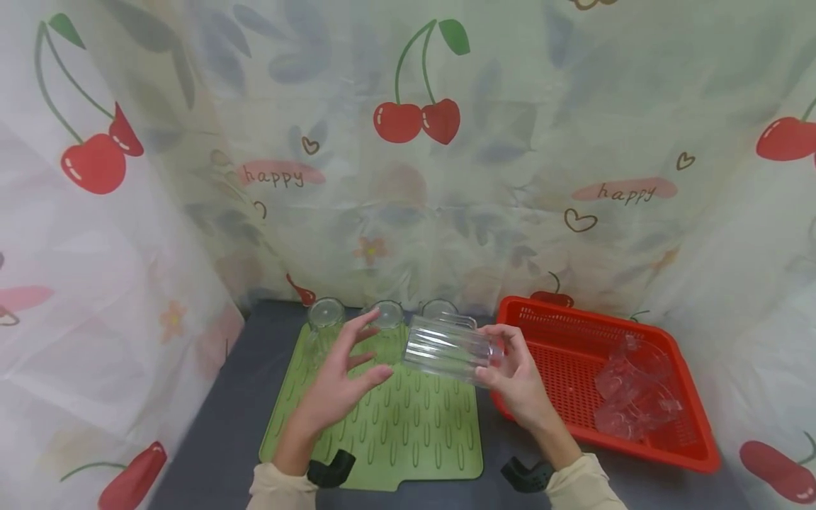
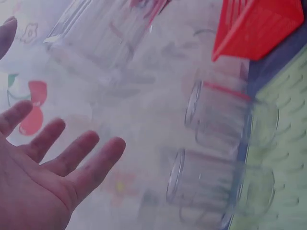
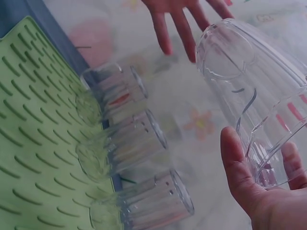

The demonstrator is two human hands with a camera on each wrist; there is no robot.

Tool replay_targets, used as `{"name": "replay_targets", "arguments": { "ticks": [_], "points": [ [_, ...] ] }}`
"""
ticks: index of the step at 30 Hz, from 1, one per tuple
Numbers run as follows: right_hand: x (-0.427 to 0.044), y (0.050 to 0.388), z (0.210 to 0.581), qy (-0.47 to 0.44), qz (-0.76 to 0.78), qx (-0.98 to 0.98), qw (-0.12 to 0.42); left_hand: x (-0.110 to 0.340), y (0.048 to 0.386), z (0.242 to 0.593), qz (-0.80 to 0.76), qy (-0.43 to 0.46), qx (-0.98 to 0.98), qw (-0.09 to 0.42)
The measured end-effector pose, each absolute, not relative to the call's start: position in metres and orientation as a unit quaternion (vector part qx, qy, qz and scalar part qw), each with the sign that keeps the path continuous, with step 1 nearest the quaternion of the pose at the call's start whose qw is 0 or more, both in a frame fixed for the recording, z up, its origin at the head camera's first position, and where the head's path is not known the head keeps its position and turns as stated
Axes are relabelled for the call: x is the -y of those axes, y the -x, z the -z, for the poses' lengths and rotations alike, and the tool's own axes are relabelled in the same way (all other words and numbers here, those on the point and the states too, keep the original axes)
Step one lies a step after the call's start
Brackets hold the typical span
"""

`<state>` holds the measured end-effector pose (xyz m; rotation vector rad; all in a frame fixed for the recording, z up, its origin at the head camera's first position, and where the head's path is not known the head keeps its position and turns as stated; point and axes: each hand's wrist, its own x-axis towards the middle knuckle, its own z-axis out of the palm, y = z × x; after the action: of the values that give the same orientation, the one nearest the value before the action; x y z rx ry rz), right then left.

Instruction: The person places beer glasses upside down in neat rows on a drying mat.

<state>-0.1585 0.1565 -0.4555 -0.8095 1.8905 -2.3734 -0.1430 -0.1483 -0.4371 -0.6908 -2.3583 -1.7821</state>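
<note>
Fingers (image 1: 513, 338) of your right hand (image 1: 524, 386) grip mug (image 1: 443, 348), tilted above mat (image 1: 421, 425); left hand (image 1: 338, 386) empty, spread. Step seems transfer; next move probably calls for straightening, gentle lowering.

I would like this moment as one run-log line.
Right hand: holds clear mug sideways | Left hand: holds nothing | Green mat: bears three mugs | Red basket: clear vessels inside

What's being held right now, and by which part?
The right hand holds a clear mug by its end nearer the red basket; the left hand holds nothing.
</note>
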Motion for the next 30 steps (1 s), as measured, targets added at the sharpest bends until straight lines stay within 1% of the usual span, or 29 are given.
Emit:
{"name": "replay_targets", "arguments": {
  "ticks": [10,14,23,27,30],
  "points": [
    [-0.148,0.154,0.457,0.275,0.761,-0.587,0.022,0.12,0.145,0.438,0.611,0.234,0.756,-0.015],
    [-0.145,0.152,0.457,0.274,0.768,-0.578,0.029,0.114,0.144,0.438,0.614,0.231,0.754,-0.035],
    [-0.139,0.151,0.46,0.289,0.774,-0.563,0.029,0.106,0.145,0.439,0.659,0.252,0.708,-0.027],
    [-0.137,0.151,0.461,0.277,0.773,-0.57,0.031,0.104,0.144,0.439,0.681,0.252,0.687,-0.032],
    [-0.135,0.15,0.462,0.269,0.767,-0.583,0.03,0.103,0.144,0.438,0.684,0.251,0.684,-0.027]
  ]
}}
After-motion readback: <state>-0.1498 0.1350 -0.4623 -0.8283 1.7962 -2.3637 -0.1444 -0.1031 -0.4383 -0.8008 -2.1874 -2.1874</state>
